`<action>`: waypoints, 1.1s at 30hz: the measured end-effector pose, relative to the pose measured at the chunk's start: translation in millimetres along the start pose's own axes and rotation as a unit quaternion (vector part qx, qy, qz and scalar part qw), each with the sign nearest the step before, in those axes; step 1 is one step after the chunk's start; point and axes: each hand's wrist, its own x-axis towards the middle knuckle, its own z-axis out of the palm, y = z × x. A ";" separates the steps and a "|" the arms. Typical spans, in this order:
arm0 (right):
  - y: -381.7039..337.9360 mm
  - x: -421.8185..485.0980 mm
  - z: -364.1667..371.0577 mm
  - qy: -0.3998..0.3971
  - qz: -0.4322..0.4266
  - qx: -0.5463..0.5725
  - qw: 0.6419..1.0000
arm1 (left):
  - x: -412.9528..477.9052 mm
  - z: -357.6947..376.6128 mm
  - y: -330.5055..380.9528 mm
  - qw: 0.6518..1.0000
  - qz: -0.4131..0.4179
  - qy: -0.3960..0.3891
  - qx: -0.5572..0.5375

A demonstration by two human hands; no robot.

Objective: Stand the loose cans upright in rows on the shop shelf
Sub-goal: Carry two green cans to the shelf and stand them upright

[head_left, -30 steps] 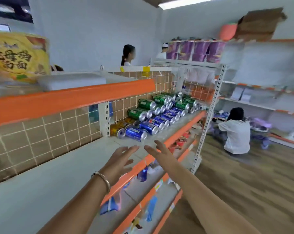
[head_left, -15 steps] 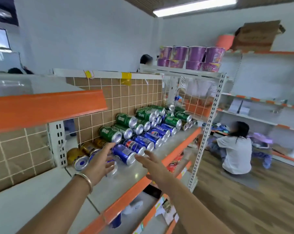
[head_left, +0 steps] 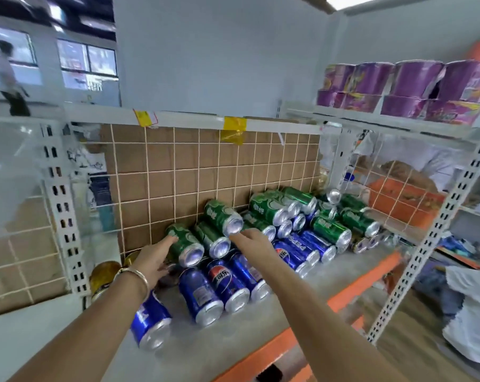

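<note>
Several loose cans lie on their sides in a heap on the grey shelf (head_left: 233, 340): green cans (head_left: 271, 209) on top at the back, blue cans (head_left: 200, 295) in front, gold cans (head_left: 103, 277) at the left. My left hand (head_left: 153, 260), with a bracelet on the wrist, rests with straight fingers against a green can (head_left: 187, 248) at the left of the heap. My right hand (head_left: 251, 241) reaches in beside it, fingertips touching the silver end of a raised green can (head_left: 223, 217). One blue can (head_left: 150, 322) lies apart, under my left forearm.
A brown board behind a white wire grid (head_left: 205, 166) backs the shelf. A white perforated upright (head_left: 61, 205) stands at the left and another (head_left: 437, 232) at the right. Purple cup packs (head_left: 398, 89) sit on the shelf above. A person in white (head_left: 470, 312) crouches at the right.
My view has moved closer to the heap of cans. Both hands have reached forward from the shelf's front edge and now touch green cans.
</note>
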 end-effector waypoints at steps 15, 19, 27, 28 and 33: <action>-15.4 134.8 -5.9 -0.126 -0.018 -0.247 0.961 | 40.7 47.9 -1.6 0.997 -0.045 0.055 0.037; -14.4 144.6 -6.8 -0.174 0.005 -0.207 0.963 | 38.1 65.5 0.4 0.996 -0.018 0.056 0.061; -4.0 125.6 -13.9 -0.288 0.076 0.063 0.953 | 25.7 67.6 -2.3 0.989 -0.104 -0.006 -0.107; -3.9 122.2 -13.6 -0.297 0.076 0.088 0.948 | 21.5 66.4 -4.3 0.987 -0.105 -0.022 -0.116; -6.7 105.2 -13.9 -0.353 0.037 0.174 0.919 | -8.6 66.4 -9.3 0.981 -0.019 -0.080 -0.178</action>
